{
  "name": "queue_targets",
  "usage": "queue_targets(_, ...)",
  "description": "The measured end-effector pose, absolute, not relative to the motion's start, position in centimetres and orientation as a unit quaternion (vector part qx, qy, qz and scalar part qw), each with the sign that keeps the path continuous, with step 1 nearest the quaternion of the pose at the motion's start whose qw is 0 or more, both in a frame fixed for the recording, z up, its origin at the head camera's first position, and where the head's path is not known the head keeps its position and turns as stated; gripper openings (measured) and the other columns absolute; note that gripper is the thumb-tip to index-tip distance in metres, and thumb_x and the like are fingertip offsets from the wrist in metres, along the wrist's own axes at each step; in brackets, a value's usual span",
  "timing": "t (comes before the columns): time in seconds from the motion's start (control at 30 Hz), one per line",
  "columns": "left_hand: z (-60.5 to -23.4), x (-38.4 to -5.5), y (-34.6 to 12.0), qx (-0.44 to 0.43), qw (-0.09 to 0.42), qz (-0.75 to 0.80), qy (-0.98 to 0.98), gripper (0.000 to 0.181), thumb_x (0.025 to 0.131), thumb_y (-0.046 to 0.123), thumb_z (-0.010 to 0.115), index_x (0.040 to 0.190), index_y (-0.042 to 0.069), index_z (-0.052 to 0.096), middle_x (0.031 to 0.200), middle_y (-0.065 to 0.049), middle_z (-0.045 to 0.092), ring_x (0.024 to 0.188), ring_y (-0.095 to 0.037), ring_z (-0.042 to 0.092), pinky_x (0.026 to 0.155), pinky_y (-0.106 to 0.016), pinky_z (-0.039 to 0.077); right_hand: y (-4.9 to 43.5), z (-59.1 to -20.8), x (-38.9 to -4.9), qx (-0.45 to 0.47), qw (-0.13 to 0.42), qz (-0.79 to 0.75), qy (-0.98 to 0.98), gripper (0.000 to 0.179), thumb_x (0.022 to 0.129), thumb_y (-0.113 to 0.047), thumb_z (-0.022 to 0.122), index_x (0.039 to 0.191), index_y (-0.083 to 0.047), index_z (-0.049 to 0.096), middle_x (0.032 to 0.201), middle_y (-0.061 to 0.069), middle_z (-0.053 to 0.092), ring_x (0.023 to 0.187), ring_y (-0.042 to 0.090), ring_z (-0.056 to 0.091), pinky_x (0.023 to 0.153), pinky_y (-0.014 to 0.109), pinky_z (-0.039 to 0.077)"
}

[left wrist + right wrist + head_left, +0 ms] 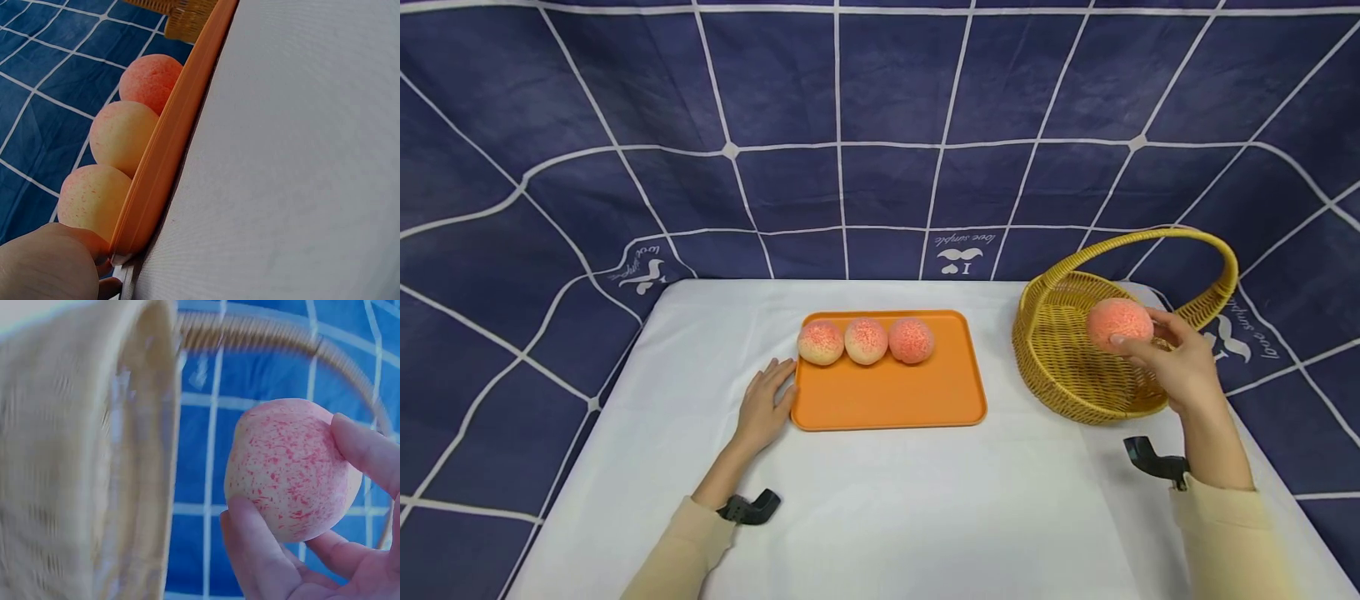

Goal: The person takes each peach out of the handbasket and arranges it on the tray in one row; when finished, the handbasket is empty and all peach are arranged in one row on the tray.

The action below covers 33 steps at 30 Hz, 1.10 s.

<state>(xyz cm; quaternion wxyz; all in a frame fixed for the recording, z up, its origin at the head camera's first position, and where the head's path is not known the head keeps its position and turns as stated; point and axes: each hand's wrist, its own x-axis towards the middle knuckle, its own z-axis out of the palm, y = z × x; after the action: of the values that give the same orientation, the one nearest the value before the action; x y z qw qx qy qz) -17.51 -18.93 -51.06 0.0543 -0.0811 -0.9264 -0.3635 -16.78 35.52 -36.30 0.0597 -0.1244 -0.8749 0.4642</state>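
My right hand [1183, 362] grips a pink speckled peach [1120, 325] over the wicker basket [1045, 379] at the table's right. In the right wrist view the thumb and fingers pinch the peach [290, 469] from both sides, beside the basket's rim [165, 462]. My left hand [765, 406] lies at the left edge of the orange tray [887, 404], fingers stretched and fingertips right at its rim. Three peaches stand in a row along the tray's back: a paler left peach [821, 342], a middle peach [866, 341] and a redder right peach [912, 340].
The basket's tall arched handle [1138, 237] rises above its opening. A white cloth [925, 508] covers the table. Behind and beside it hangs a dark blue cloth [895, 92] with white lines. Each wrist wears a black camera mount [752, 508].
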Motion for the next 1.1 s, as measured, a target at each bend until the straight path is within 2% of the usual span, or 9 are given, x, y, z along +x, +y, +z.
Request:
queue_targets(0.1,-51.0,-17.5,-18.9,-0.086,0.062,-0.364,-0.925,0.046,0.100,0.016,0.051,0.143,0.001,0.046,0.150,-0.020,0.044,0.146,-0.037,0.029,0.123,-0.053,0.012,33.5,-36.3,-15.4,-0.097,0.070,0.463,-0.879,0.074,0.088,-0.024,0.074,0.149,-0.006,0.038,0.108,-0.019,0.046,0.087,-0.007,0.054,0.068,0.010,0.051)
queue_targets(0.2,-51.0,-17.6,-18.9,-0.088,0.070,-0.365,-0.924,0.046,0.099,0.015,0.052,0.142,-0.001,0.047,0.149,-0.021,0.044,0.145,-0.038,0.030,0.122,-0.054,0.013,31.2,-36.0,-14.6,-0.065,0.073,0.469,-0.878,0.070,0.086,-0.021,0.076,0.146,-0.007,0.042,0.111,-0.019,0.048,0.090,-0.005,0.056,0.070,0.011,0.050)
queue_targets(0.3,-51.1,-17.6,-19.0,-0.083,0.067,-0.365,-0.925,0.046,0.100,0.015,0.052,0.143,0.000,0.047,0.150,-0.020,0.044,0.146,-0.037,0.029,0.123,-0.053,0.012,28.9,-35.8,-14.3,-0.037,0.060,0.488,-0.870,0.069,0.085,-0.019,0.077,0.144,-0.007,0.044,0.115,-0.013,0.050,0.091,-0.004,0.059,0.071,0.012,0.053)
queue_targets(0.4,-51.2,-17.7,-19.0,-0.076,0.058,-0.366,-0.926,0.046,0.100,0.015,0.053,0.144,0.002,0.046,0.151,-0.019,0.043,0.147,-0.035,0.027,0.123,-0.051,0.010,26.8,-36.1,-14.5,-0.010,0.039,0.505,-0.862,0.069,0.084,-0.019,0.078,0.143,-0.006,0.045,0.123,-0.002,0.053,0.094,-0.005,0.060,0.073,0.012,0.054)
queue_targets(0.53,-51.3,-17.7,-19.0,-0.075,0.055,-0.367,-0.926,0.047,0.100,0.014,0.053,0.144,0.002,0.046,0.151,-0.019,0.043,0.147,-0.035,0.027,0.124,-0.051,0.010,24.4,-37.1,-15.5,0.011,0.013,0.517,-0.856,0.069,0.083,-0.019,0.079,0.143,-0.007,0.047,0.132,0.014,0.053,0.095,-0.002,0.060,0.074,0.013,0.055)
queue_targets(0.8,-51.4,-17.6,-19.0,-0.080,0.061,-0.368,-0.924,0.046,0.100,0.014,0.054,0.143,0.002,0.047,0.150,-0.019,0.045,0.147,-0.036,0.028,0.123,-0.052,0.011,21.4,-39.8,-18.8,0.013,0.002,0.529,-0.849,0.067,0.080,-0.014,0.080,0.139,-0.004,0.049,0.132,0.021,0.055,0.110,0.034,0.062,0.075,0.013,0.052)
queue_targets(0.9,-51.4,-17.6,-19.0,-0.084,0.063,-0.370,-0.923,0.046,0.099,0.014,0.054,0.143,0.001,0.047,0.149,-0.019,0.045,0.146,-0.036,0.029,0.123,-0.053,0.012,20.9,-40.6,-19.9,-0.014,0.004,0.526,-0.851,0.068,0.079,-0.016,0.080,0.139,-0.004,0.049,0.133,0.020,0.055,0.109,0.036,0.062,0.076,0.016,0.051)
queue_targets(1.1,-51.4,-17.6,-19.0,-0.084,0.064,-0.369,-0.923,0.046,0.099,0.014,0.054,0.143,0.001,0.047,0.149,-0.019,0.045,0.146,-0.036,0.029,0.123,-0.053,0.012,20.2,-42.4,-21.8,-0.038,0.014,0.527,-0.849,0.063,0.080,-0.016,0.079,0.136,-0.003,0.052,0.128,0.022,0.056,0.098,0.035,0.064,0.069,0.017,0.051)
